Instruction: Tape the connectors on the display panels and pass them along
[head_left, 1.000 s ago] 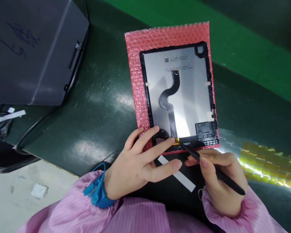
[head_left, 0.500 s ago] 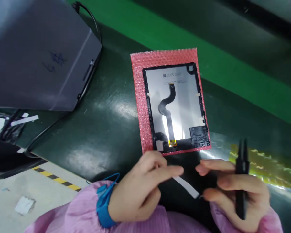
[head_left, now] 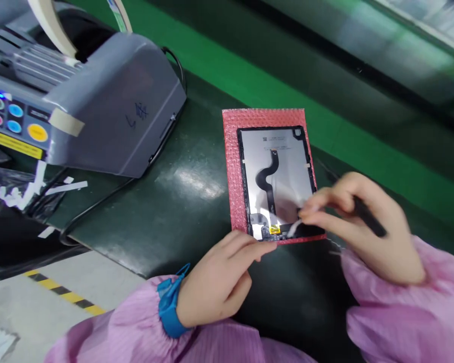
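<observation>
A display panel (head_left: pixel 293 176) in a black frame lies back side up on a pink bubble-wrap bag (head_left: pixel 235 191). Down its silver back runs a curved black flex cable (head_left: pixel 264 180), ending at a yellow patch (head_left: pixel 274 229) near the bottom edge. My left hand (head_left: pixel 219 280) rests at the lower-left corner, index finger stretched along the edge and thumb apart. Above the lower right of the panel, my right hand (head_left: pixel 366 227) pinches a whitish tape strip (head_left: pixel 294 229) between thumb and finger. Black tweezers (head_left: pixel 369 217) are tucked in the same hand, pointing away from the panel.
A grey machine with coloured buttons (head_left: pixel 117 116), apparently a tape dispenser, stands at the left, its black cord (head_left: pixel 98 201) trailing over the dark green table (head_left: pixel 166 217). White tape scraps (head_left: pixel 66 187) lie on black plastic beside it. A blue wrist strap (head_left: pixel 170 315) circles my left wrist.
My right hand has moved up and left, carrying the white strip over the panel's lower part. The tweezers have tilted. My left hand now touches the panel's lower edge. The view has shifted.
</observation>
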`<action>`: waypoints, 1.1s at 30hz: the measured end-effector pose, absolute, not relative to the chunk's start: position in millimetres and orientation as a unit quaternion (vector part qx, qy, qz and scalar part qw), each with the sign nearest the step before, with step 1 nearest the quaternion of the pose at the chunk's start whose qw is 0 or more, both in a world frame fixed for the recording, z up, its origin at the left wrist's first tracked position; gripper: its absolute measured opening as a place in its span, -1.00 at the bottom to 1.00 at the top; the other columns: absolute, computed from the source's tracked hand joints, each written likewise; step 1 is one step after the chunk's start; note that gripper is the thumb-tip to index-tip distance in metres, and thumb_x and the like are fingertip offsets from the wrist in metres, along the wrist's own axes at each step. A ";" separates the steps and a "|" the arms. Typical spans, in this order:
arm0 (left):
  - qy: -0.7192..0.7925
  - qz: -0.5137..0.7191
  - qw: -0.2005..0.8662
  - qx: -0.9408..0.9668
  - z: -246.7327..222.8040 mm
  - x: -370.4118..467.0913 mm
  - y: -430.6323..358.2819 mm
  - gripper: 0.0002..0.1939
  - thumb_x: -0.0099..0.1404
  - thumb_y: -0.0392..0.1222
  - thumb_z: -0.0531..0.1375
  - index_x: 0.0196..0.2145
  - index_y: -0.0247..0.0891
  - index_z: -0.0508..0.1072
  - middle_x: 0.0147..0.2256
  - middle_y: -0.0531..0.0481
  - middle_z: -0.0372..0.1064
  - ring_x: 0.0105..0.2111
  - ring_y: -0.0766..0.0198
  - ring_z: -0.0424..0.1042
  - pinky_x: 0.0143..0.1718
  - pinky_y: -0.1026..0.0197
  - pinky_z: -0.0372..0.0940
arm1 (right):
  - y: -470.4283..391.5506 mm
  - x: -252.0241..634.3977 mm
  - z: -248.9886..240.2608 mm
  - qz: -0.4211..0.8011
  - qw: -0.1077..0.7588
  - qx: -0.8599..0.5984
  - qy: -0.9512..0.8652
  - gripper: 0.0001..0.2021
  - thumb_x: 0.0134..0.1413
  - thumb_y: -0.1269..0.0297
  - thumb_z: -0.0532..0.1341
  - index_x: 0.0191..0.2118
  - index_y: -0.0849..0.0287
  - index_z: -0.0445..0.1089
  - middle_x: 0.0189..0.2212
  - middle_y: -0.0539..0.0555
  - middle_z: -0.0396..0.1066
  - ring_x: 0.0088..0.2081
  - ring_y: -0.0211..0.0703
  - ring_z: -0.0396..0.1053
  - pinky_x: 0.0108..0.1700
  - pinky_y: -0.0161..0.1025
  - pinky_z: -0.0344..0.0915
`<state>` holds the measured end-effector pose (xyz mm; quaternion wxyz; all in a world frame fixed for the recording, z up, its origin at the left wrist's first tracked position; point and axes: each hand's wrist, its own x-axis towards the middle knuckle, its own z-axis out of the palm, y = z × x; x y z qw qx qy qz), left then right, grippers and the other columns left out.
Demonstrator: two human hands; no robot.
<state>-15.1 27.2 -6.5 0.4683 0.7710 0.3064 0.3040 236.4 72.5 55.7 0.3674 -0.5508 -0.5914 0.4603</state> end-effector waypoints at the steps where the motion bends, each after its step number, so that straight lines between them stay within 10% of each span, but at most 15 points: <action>1: 0.319 0.301 0.429 0.790 -6.4 -18.3 32.1 -0.37 0.27 -0.57 -0.02 0.25 -0.27 0.30 -0.05 -0.11 0.39 -0.07 0.18 0.35 0.03 0.13 0.37 | 89.5 230.7 51.7 0.475 0.338 -0.548 -0.601 -0.55 0.10 0.24 0.49 -0.40 0.04 0.12 -0.36 0.00 0.60 -0.32 -0.08 0.56 -0.25 -0.15 0.47; 19: 0.367 0.163 0.076 0.913 -16.2 -13.3 80.0 -0.63 0.49 -0.22 0.13 0.19 -0.14 0.50 0.30 0.15 0.40 0.10 -0.01 0.25 -0.02 0.00 0.11 | 160.0 205.3 14.1 0.466 0.234 -0.541 -0.660 -0.50 0.15 -0.04 0.42 -0.39 0.04 0.06 -0.37 0.01 0.53 -0.22 0.00 0.56 -0.18 -0.10 0.32; 33: 0.368 0.134 0.056 0.918 -18.6 -12.5 78.6 -0.62 0.56 -0.10 0.09 0.25 -0.09 0.46 0.34 0.10 0.34 0.14 0.00 0.30 0.03 -0.03 0.16 | 169.0 192.6 -7.3 0.373 0.322 -0.614 -0.616 -0.47 -0.01 0.31 0.49 -0.32 0.00 0.01 -0.42 -0.15 0.39 -0.50 -0.26 0.26 -0.37 -0.19 0.27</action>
